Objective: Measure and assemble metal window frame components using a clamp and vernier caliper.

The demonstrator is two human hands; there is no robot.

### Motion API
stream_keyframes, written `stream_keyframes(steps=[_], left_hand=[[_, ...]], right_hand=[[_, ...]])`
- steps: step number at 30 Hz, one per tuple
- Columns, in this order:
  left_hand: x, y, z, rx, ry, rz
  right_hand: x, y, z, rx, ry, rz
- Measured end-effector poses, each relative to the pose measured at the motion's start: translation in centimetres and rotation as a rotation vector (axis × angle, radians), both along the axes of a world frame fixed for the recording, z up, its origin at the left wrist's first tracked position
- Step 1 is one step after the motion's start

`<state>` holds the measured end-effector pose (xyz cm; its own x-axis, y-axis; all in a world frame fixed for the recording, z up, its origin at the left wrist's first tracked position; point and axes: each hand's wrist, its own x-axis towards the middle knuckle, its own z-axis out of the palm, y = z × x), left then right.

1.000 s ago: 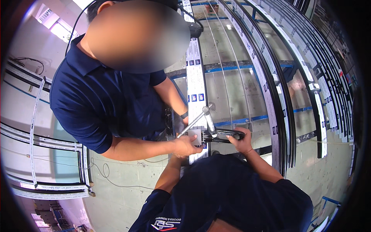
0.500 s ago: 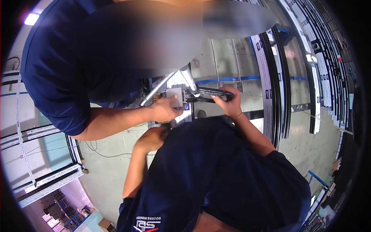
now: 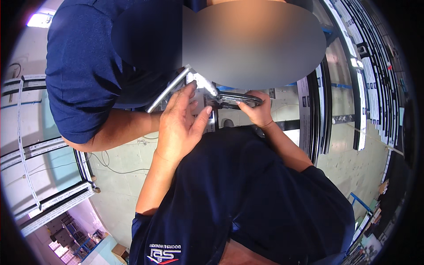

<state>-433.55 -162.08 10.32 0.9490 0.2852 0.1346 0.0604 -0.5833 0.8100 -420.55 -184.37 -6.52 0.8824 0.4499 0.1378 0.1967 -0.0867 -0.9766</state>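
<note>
My right hand point(image 3: 257, 109) is wrapped round the black double-bar handle point(image 3: 238, 98) of a tool whose exact kind I cannot make out. At its left end the handle meets a silver tube point(image 3: 206, 84). A second silver bar point(image 3: 170, 88) slants down to the left from the tube's top. My left hand point(image 3: 181, 121) is raised just left of the handle, thumb and fingers apart, holding nothing visible. It covers much of the work area and the hand of a co-worker, whose forearm point(image 3: 126, 128) reaches in from the left.
A co-worker in a dark blue shirt point(image 3: 81, 75) leans in close at the upper left. Long dark profiles point(image 3: 324, 101) stand on the right, with more stacked beyond. White-and-black frames point(image 3: 48, 148) lie at the left. A thin cable point(image 3: 117, 168) runs over the floor.
My left hand has risen from low beside the work and opened out in front of it. The co-worker's hand and the square grey plate under it are now hidden. My right hand keeps its grip.
</note>
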Motion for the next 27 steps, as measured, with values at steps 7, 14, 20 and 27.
stream_keyframes(steps=[7, 14, 20, 27], left_hand=[[2.1, -1.2, -0.5, -0.187, -0.024, -0.056], [3.2, -1.5, -0.9, -0.266, 0.001, -0.101], [4.1, -0.9, -1.6, -0.125, 0.031, -0.113], [4.7, -1.6, -1.0, -0.120, 0.004, -0.021]], right_hand=[[0.5, -0.4, -1.6, -0.101, -0.122, -0.014], [0.7, 0.9, -3.7, 0.013, -0.079, -0.022], [1.1, 1.4, -5.6, 0.012, -0.077, -0.013], [1.0, 1.9, -7.5, 0.074, -0.043, -0.015]])
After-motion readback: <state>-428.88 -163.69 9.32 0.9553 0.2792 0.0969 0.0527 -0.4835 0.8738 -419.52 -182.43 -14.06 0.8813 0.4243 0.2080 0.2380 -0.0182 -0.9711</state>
